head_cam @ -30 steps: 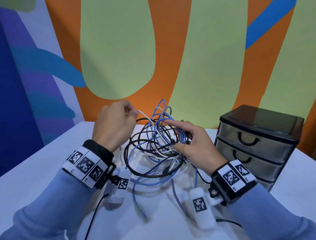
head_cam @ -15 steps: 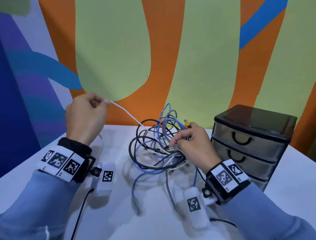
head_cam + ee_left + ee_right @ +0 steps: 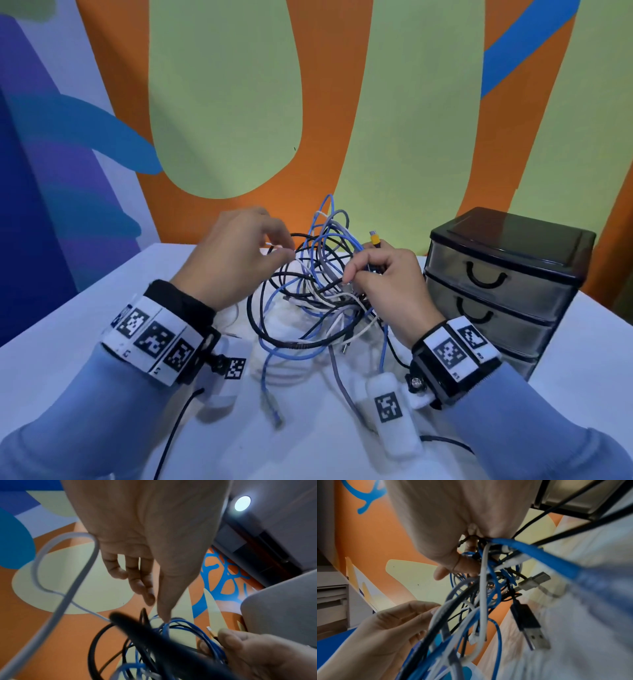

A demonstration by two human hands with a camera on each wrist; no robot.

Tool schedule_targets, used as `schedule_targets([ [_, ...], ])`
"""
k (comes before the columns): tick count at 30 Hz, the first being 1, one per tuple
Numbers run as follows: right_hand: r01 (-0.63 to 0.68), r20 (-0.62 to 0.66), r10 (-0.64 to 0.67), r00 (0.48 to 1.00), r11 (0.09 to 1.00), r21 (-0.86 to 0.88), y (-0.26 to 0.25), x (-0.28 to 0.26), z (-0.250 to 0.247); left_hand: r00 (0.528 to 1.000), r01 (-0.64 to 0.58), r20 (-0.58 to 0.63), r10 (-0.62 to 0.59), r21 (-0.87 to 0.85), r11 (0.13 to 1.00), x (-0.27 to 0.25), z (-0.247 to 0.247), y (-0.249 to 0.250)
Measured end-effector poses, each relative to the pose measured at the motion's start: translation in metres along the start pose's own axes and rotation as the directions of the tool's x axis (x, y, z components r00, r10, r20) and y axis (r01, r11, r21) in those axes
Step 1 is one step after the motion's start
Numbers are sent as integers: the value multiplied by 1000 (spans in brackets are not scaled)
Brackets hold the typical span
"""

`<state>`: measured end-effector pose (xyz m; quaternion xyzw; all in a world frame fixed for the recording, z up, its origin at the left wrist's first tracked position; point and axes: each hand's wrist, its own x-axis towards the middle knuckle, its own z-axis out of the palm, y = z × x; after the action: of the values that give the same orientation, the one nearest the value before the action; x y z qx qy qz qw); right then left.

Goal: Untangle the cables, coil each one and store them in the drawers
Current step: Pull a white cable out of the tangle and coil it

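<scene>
The tangle of cables (image 3: 318,294) lies on the white table (image 3: 85,308), just left of the drawer unit (image 3: 507,281), which stands upright with its drawers closed. Blue, black, white and grey strands are interlaced; several loops rise above the heap, and one blue end (image 3: 274,407) trails toward the near table edge.

The right hand (image 3: 387,284) sits at the side of the tangle nearest the drawer unit. Its fingers are curled round a bunch of strands and pinch them; a yellow-tipped plug (image 3: 374,237) projects above the knuckles.

The left hand (image 3: 236,257) hovers at the far side of the tangle from the drawer unit. Its fingers are loosely spread and slightly bent, with the thumb tip reaching to the blue loops. A white cable (image 3: 51,588) loops beside the palm; whether any finger grips it cannot be confirmed, the wrist view being blurred.

A black USB plug (image 3: 530,627) and a grey one (image 3: 534,581) hang from the bundle.
</scene>
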<state>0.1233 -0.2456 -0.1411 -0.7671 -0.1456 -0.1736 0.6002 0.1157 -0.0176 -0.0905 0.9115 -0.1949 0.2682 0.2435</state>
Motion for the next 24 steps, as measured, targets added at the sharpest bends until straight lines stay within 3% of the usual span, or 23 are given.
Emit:
schedule_targets([
  [2, 7, -17, -6, 1000, 999, 34, 1, 1, 1, 993, -31, 111, 41, -95, 995, -3, 5, 8],
  [7, -8, -67, 14, 998, 996, 93, 2, 1, 3, 923, -9, 361, 135, -329, 944, -10, 5, 26],
  [12, -103, -107, 120, 987, 983, 150, 1, 1, 3, 854, -6, 508, 114, -208, 978, -17, 7, 33],
  [17, -174, -98, 194, 976, 967, 184, -6, -1, 2, 861, -115, 484, 157, -116, 987, -17, 13, 33],
  [24, -234, -106, 255, 961, 955, 183, -4, 0, -1, 929, -233, 274, 248, -89, 968, -13, 11, 23],
])
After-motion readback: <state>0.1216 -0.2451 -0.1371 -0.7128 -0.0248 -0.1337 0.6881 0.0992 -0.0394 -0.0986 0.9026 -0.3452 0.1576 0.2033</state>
